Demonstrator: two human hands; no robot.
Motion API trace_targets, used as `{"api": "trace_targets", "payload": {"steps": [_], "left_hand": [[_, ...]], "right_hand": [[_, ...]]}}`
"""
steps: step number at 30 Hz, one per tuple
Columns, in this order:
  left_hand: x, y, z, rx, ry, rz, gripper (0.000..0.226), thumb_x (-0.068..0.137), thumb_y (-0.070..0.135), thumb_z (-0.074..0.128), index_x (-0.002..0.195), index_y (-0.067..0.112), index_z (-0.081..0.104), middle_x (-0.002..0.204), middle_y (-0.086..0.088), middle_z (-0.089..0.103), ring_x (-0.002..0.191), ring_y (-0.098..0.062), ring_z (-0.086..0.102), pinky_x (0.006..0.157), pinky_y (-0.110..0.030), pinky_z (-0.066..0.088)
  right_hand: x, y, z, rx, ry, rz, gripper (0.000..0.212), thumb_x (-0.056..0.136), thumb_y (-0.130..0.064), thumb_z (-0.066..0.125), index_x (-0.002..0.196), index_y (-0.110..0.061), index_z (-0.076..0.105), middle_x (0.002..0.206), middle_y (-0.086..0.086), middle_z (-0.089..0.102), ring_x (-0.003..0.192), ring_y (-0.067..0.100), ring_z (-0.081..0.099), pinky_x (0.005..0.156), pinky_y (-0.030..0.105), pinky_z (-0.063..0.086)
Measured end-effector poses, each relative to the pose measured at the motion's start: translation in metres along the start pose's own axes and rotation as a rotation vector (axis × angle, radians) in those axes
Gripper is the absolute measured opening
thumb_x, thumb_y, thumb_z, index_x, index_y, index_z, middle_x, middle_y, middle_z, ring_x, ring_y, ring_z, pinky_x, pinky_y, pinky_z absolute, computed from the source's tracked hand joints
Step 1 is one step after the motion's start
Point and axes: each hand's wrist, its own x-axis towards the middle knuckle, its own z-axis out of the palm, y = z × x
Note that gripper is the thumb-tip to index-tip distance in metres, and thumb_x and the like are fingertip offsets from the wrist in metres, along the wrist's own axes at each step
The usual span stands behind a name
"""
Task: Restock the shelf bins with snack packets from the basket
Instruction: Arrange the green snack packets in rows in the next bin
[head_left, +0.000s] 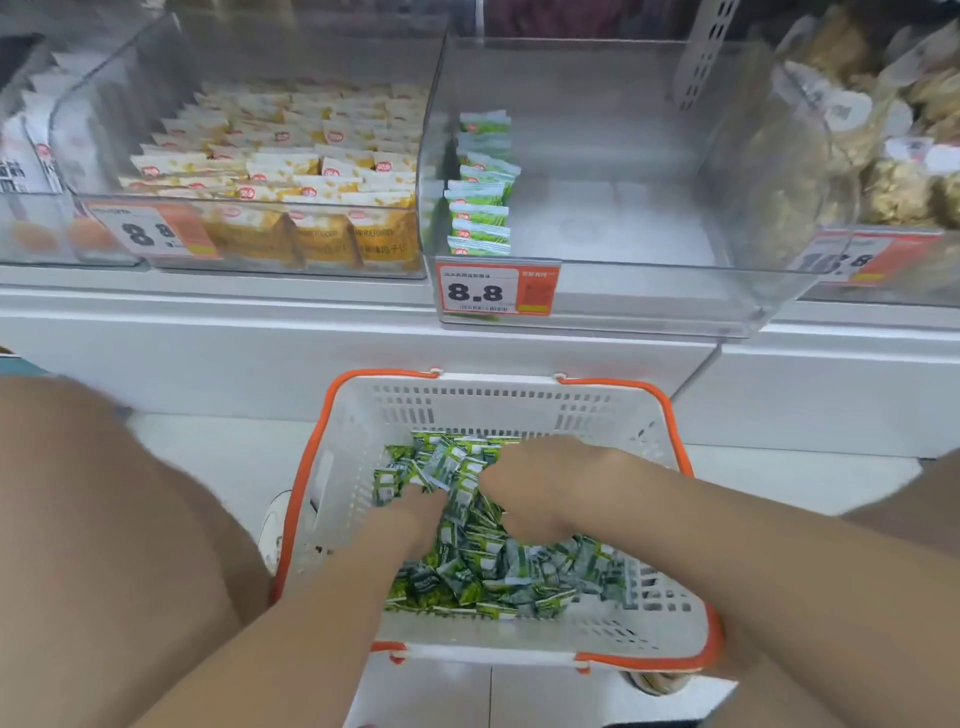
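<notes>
Progress: early, we judge | bin (623, 218), upper centre: one row (480, 187) stocked, the rest bare | basket (467, 405), lower centre: heaped with green packets (493, 566) | right hand (540, 483): apparently clutching a bunch | left hand (415, 512): fingers buried, grip we cannot tell

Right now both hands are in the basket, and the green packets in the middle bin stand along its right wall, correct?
Not quite: the head view shows the green packets in the middle bin standing along its left wall, not its right. The left hand and right hand are indeed in the basket.
</notes>
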Motion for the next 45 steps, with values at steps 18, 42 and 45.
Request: {"api": "trace_targets", "payload": {"steps": [18,42,45], "left_hand": [[-0.008,-0.021,-0.036,-0.36,0.321,0.151,0.02,0.08,-0.001,0.076,0.083,0.019,0.071,0.092,0.003,0.065,0.08,-0.014,0.062,0.066,-0.026,0.051],[-0.212,0.004,-0.251,-0.907,1.076,0.807,0.031,0.078,0.014,0.092,0.094,0.012,0.066,0.093,-0.001,0.075,0.075,-0.013,0.072,0.065,-0.031,0.058],[-0.2,0.004,-0.254,-0.729,1.184,0.73,0.026,0.078,0.026,0.091,0.085,0.02,0.067,0.085,0.007,0.072,0.075,0.002,0.064,0.067,-0.017,0.047]], "right_hand": [[-0.022,0.025,-0.036,0.057,0.144,0.092,0.029,0.103,-0.026,0.047,0.13,-0.022,0.057,0.11,0.008,0.054,0.097,0.034,0.062,0.075,0.039,0.053],[-0.084,0.084,-0.125,1.484,1.038,0.103,0.02,0.087,-0.027,0.083,0.095,-0.011,0.075,0.093,0.01,0.079,0.085,0.023,0.078,0.088,0.046,0.062],[-0.069,0.096,-0.13,1.287,1.108,0.107,0.016,0.088,-0.027,0.082,0.098,-0.018,0.074,0.086,0.005,0.078,0.081,0.026,0.076,0.076,0.04,0.063]]}}
